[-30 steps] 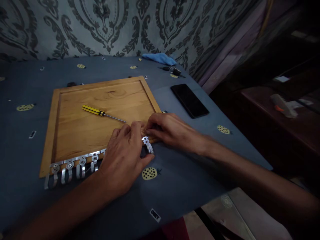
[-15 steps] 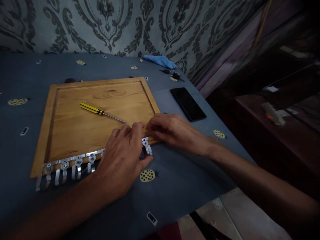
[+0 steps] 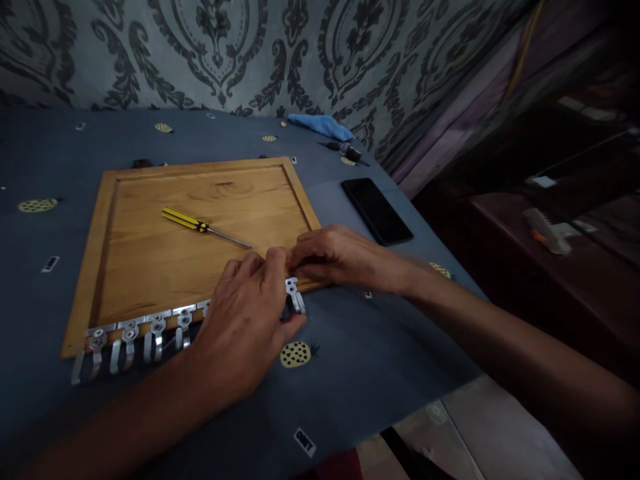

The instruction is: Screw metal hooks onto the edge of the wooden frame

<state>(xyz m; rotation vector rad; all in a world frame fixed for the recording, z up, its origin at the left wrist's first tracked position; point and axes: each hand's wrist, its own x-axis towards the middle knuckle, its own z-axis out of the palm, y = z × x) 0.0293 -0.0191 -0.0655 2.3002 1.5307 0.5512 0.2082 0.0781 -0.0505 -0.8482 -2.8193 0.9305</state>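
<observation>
A framed wooden board lies on the table. Along its near edge runs a metal hook rail with several double hooks. My left hand wraps over the rail and covers its middle part, fingers on the board side and thumb at the front. At the rail's right end, my right hand is closed in a pinch just above the frame's near edge; whatever its fingertips hold is hidden. A screwdriver with a yellow and black handle rests on the board, its shaft pointing toward my hands.
To the right of the board lies a black phone. Behind it are a dark tool and a blue cloth, near the patterned wall covering. The blue tablecloth ends in a slanting edge at right.
My right hand has shifted slightly at the rail's end, its forearm a little higher, fingers still pinched. The left hand stays in place on the rail.
</observation>
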